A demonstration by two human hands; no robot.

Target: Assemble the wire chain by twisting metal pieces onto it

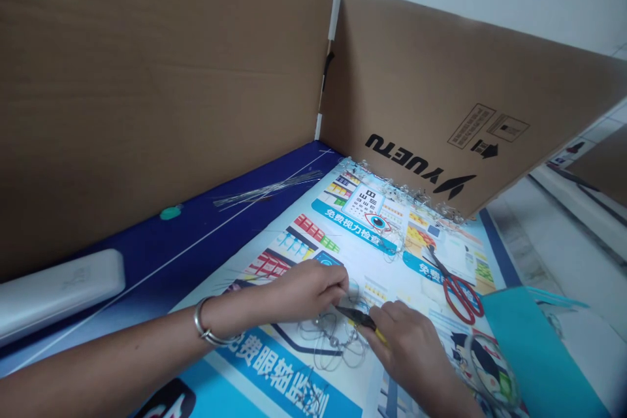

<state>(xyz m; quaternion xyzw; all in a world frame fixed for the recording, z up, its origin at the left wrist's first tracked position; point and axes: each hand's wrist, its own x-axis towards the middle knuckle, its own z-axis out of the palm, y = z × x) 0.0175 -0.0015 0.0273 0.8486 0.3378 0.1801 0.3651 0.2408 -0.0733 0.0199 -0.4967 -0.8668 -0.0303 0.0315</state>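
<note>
Right hand (409,339) wraps around the yellow-handled pliers (359,317), whose dark tips point toward the left hand (326,287), its fingers drawn together just beside them, though whether they pinch anything cannot be told. Loops of thin wire (337,345) lie on the printed poster (274,369) below and between the hands, while red-handled scissors (462,290) rest farther off, near a teal sheet (539,346). More wire pieces (406,192) line the foot of one cardboard wall (431,78), and straight wires (267,189) lie near the other.
</note>
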